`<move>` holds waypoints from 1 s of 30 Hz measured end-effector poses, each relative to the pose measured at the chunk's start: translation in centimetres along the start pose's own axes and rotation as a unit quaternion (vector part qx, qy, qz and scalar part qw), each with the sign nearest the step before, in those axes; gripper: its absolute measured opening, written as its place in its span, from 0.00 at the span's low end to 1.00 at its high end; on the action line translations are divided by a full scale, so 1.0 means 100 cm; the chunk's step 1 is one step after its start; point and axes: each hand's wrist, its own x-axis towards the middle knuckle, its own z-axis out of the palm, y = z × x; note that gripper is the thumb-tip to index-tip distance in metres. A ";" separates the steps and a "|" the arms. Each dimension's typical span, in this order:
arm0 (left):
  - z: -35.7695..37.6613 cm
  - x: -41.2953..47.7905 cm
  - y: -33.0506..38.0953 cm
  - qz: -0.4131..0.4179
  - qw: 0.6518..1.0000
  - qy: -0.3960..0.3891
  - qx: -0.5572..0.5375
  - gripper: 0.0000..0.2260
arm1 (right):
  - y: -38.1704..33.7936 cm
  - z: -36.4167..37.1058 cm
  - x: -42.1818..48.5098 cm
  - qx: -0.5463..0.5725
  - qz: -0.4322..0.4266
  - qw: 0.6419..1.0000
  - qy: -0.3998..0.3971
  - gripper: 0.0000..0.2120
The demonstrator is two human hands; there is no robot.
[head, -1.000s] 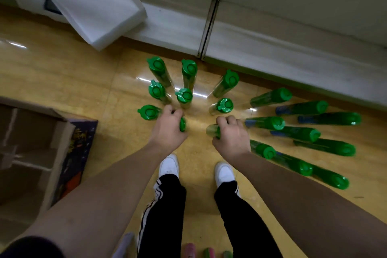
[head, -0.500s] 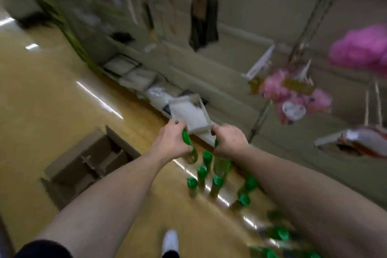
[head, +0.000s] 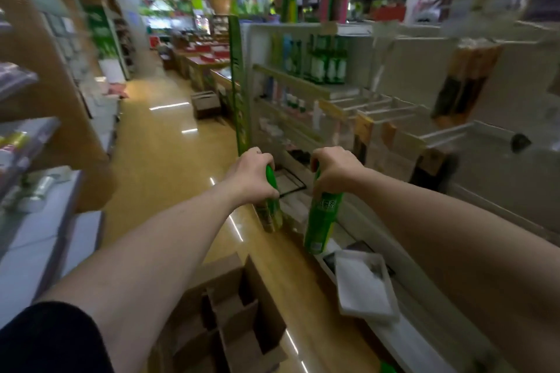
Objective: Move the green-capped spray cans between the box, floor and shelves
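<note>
My left hand grips the green cap end of a tall green spray can, which hangs below my fist. My right hand grips the top of a second green spray can with a label, also hanging upright. Both cans are held at about chest height in front of a shop shelf unit. On an upper shelf stand more green cans. The picture is blurred by motion.
An open cardboard box with dividers lies on the yellow floor below my arms. A white tray leans on the shelf's base at right. Shelves line the left side; another box stands down the aisle.
I have risen from the floor with a can in each hand. The view swung from the cans standing on the floor up to the aisle and shelves.
</note>
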 end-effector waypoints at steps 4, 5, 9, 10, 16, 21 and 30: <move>-0.037 0.020 -0.056 -0.020 1.000 0.019 0.007 0.24 | -0.055 -0.008 0.049 0.018 -0.027 0.999 0.014 0.22; -0.044 0.023 -0.068 -0.027 0.999 0.025 0.007 0.24 | -0.066 -0.007 0.061 0.026 -0.034 0.999 0.012 0.22; -0.054 0.032 -0.107 -0.051 0.998 0.042 -0.009 0.23 | -0.103 -0.002 0.105 0.045 -0.067 0.997 -0.008 0.20; -0.053 0.033 -0.116 -0.058 0.997 0.045 -0.012 0.22 | -0.111 0.002 0.115 0.045 -0.075 0.996 -0.016 0.20; -0.023 0.050 -0.163 -0.131 0.991 0.024 -0.021 0.23 | -0.136 0.044 0.176 0.033 -0.118 0.990 -0.064 0.22; 0.012 0.079 -0.190 -0.192 0.981 -0.019 -0.015 0.23 | -0.133 0.087 0.233 0.031 -0.156 0.981 -0.106 0.24; 0.078 0.118 -0.231 -0.260 0.963 -0.068 -0.030 0.22 | -0.124 0.153 0.316 0.013 -0.185 0.968 -0.169 0.26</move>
